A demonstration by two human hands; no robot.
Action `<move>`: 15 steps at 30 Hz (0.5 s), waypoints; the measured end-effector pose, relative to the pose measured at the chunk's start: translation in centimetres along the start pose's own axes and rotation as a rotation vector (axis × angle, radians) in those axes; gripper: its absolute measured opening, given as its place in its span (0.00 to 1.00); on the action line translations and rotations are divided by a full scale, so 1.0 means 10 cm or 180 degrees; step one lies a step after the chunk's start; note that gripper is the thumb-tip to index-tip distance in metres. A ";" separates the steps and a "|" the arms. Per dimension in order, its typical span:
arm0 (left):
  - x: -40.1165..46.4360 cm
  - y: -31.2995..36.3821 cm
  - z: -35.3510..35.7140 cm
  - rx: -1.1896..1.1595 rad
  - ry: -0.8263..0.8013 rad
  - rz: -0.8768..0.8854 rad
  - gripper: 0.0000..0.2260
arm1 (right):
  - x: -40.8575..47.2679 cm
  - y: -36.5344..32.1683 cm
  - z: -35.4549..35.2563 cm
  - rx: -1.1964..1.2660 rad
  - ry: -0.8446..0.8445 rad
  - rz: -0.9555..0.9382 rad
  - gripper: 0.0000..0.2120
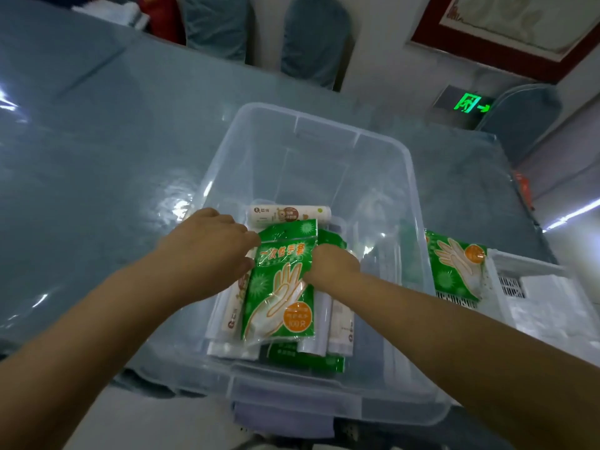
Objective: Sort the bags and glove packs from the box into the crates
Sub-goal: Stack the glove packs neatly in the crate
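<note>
A clear plastic box [324, 125] stands on the table in front of me. Inside it lie white bag rolls [289, 214] and green glove packs. The top green glove pack [282, 287], printed with a hand outline, is gripped at its left upper edge by my left hand [211, 248] and at its right edge by my right hand [331, 264]. Both hands are inside the box. Another green glove pack [454, 264] lies in a white crate [545, 287] to the right of the box. More rolls and a green pack sit under the held pack, partly hidden.
The table [97, 141] has a blue cloth under glossy plastic sheeting. Blue-covered chairs [311, 40] stand along its far side. A green exit sign [470, 103] glows low on the wall at the right.
</note>
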State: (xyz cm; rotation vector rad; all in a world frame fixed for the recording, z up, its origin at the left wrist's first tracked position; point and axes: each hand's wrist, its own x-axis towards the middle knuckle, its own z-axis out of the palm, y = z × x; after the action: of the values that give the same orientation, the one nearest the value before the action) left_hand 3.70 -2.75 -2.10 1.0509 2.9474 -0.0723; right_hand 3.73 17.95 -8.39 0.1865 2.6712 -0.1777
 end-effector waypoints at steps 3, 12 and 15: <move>0.02 0.01 0.01 0.0077 -0.0086 0.0061 0.16 | -0.05 0.02 -0.01 -0.0359 0.0141 -0.0088 0.11; 0.02 0.04 0.01 0.0231 -0.0099 0.0064 0.16 | -0.10 -0.01 0.07 0.0140 -0.0076 0.0053 0.07; -0.01 0.05 -0.03 0.0146 -0.0149 0.0014 0.15 | -0.12 0.01 -0.11 0.0497 0.0013 -0.0103 0.12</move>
State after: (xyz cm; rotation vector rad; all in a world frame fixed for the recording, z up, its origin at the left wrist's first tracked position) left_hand 4.04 -2.41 -1.81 1.0462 2.9149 -0.1632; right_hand 4.33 18.08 -6.84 0.1929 2.6660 -0.3971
